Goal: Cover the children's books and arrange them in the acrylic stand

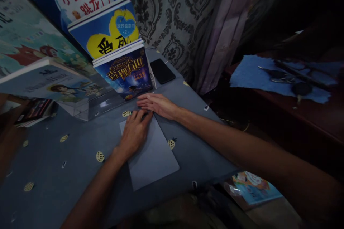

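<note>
A plain pale sheet of paper (154, 155) lies flat and slanted on the table in the head view. My left hand (135, 130) rests palm down on its far left part, fingers slightly bent and thumb apart, gripping nothing visible. Just beyond, at the far end of the sheet, my right hand (159, 105) lies on its edge with the fingers stretched out together. The fingertips of both hands are close to each other. What lies under the palms is hidden.
Upright books stand in a stepped row, with a dark blue book (126, 71) nearest my hands. A black phone (162, 71) lies behind it. The grey tablecloth (80, 171) has a pineapple print. At right, a blue cloth (249, 73) holds dark items on a reddish surface.
</note>
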The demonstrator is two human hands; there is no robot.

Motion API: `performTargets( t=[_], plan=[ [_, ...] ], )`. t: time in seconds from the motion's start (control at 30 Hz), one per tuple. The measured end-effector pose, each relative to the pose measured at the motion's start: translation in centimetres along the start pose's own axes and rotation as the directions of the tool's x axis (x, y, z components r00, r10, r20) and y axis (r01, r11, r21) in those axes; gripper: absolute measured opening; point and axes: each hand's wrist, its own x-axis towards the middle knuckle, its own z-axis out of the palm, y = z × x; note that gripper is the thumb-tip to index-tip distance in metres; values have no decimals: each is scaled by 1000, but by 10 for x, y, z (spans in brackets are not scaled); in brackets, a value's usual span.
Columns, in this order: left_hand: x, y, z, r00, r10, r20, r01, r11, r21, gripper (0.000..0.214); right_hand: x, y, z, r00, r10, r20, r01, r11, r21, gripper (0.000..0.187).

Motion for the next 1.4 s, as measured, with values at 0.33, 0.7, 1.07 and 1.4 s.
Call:
performTargets(
  t=[0.33, 0.7, 1.07, 1.4],
  plan=[
    [-2, -4, 3, 1000, 29, -11, -29, 999, -33, 52, 0, 5, 0, 996, -94, 8, 94, 984, -152, 21],
    [-24, 2, -5, 980, 191, 53, -184, 976, -113, 49, 1, 13, -1, 982, -182, 52, 189, 927, -323, 24],
    [-66, 37, -13, 920, 306, 245, -291, 952, -97, 105, 2, 16, -2, 967, -233, 98, 253, 906, -340, 29],
    [-59, 28, -14, 916, 306, 260, -295, 952, -80, 86, 6, 9, -6, 967, -213, -138, 208, 977, -44, 29]
  ],
)
